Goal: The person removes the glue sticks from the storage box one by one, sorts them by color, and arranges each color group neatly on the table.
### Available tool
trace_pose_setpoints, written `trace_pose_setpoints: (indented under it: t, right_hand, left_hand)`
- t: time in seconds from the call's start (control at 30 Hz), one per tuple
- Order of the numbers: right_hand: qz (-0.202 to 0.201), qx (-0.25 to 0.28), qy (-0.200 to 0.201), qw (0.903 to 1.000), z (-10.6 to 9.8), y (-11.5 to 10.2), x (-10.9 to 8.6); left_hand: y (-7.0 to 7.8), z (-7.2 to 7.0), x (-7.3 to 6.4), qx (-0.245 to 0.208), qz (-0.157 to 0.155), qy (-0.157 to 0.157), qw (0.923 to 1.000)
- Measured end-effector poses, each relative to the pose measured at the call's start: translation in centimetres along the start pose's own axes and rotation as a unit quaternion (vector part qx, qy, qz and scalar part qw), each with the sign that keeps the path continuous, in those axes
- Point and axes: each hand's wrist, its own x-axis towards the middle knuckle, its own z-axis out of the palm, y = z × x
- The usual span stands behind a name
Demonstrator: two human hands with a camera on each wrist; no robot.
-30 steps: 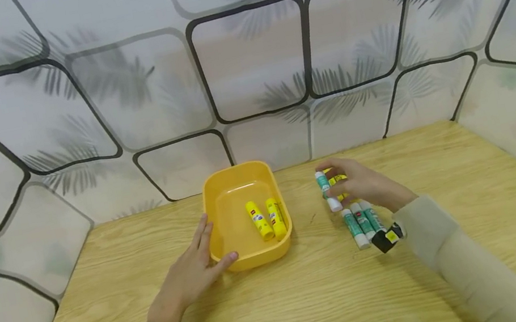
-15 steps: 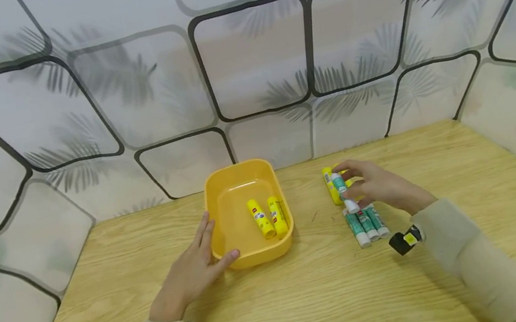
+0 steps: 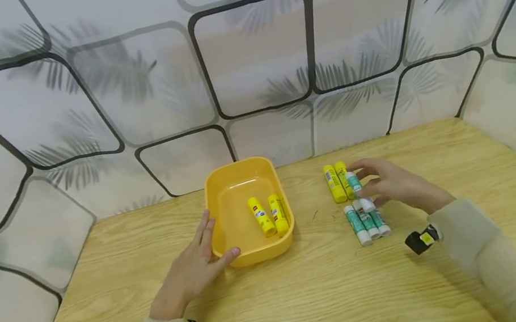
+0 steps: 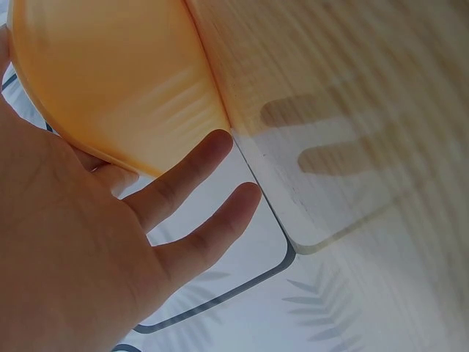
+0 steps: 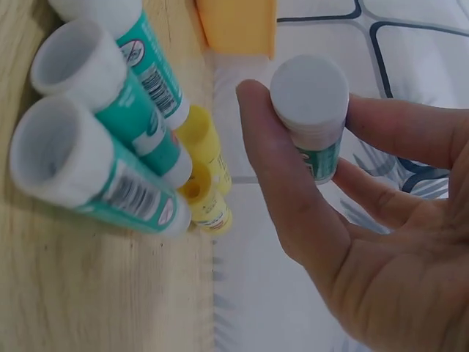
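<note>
My right hand pinches a teal-and-white glue stick between thumb and fingers. In the right wrist view its white end faces the camera. In the head view it overlaps the far ends of several teal-and-white glue sticks, which lie side by side on the table. Two yellow glue sticks lie together just left of the right fingertips. My left hand rests against the left side of a yellow-orange tray, thumb over its near rim. The left wrist view shows two straight fingers beside the tray wall.
Inside the tray, two yellow glue sticks lie near its right wall. The wood-grain table ends at a patterned wall covering at the back, with side panels to the left and right.
My right hand has moved right with its teal-and-white glue stick, off the yellow glue sticks, which now show beside the fingers. The left hand has stayed at the tray.
</note>
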Motion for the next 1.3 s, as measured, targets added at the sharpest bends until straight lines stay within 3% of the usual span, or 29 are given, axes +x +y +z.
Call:
trace_pose_setpoints:
  t: [0.27,1.3]
  right_hand:
    - [0.006,-0.009,0.013,0.9999,-0.7,0.7,-0.6]
    - [0.055,-0.048,-0.009,0.9973,-1.9,4.0,-2.6]
  left_hand:
    - [0.1,-0.2,0.0,-0.001,-0.001,-0.001,1.0]
    - [0.1,-0.1,0.0,-0.003,-0.008,-0.003,1.0]
